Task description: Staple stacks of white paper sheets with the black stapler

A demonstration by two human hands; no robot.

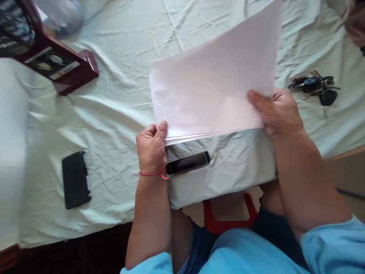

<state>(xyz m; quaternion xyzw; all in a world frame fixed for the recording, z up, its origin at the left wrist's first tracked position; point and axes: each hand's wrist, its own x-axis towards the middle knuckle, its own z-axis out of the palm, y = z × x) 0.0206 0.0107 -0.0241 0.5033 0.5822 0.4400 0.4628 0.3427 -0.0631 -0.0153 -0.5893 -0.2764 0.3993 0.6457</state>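
A small stack of white paper sheets [213, 83] is held tilted above the cloth, its far right corner raised. My left hand [152, 146] pinches the near left corner, thumb on top and fingers underneath. At the right edge my right hand [276, 110] grips the sheets, its thumb lying flat on the top one. Several layered edges show along the near side. On the cloth just below the paper lies a black oblong object [188, 163] with a glossy top, close to my left wrist; I cannot tell its kind.
A pale green cloth [114, 102] covers the table. At the left are a black rectangular case [76, 180] and a dark red wooden stand [74, 72]. A clear plastic bag [64, 17] sits behind them. To the right lies a bunch of keys [316, 86]. A red stool [209, 217] shows below the edge.
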